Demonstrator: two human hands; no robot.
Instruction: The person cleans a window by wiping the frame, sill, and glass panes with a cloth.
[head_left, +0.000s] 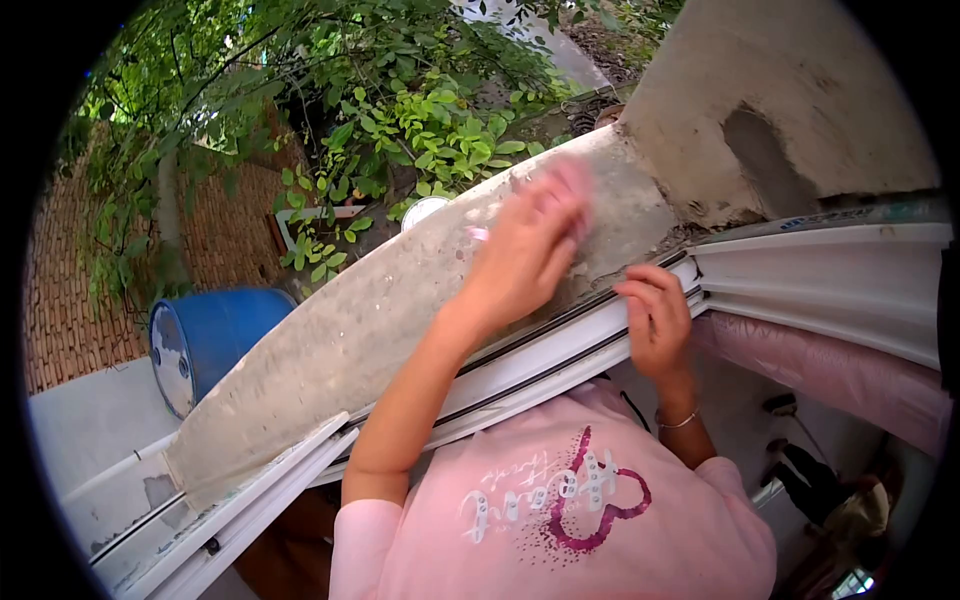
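My left hand (525, 245) is over the concrete ledge (330, 340) outside the window, fingers bent together. A blurred pink patch shows at its fingertips; whether it is a held thing or the fingers themselves is unclear. A small pink scrap (478, 233) shows beside this hand. My right hand (660, 325) is at the inner edge of the white window frame (540, 355), its fingers loosely curled and slightly apart, with nothing visible in them.
Beyond the ledge are leafy branches (450, 130), a blue barrel (215, 340) and a brick surface (90, 270). A rough wall (790, 90) rises at right. A white sliding sash (240, 510) stands lower left. Another person (850, 505) is indoors at lower right.
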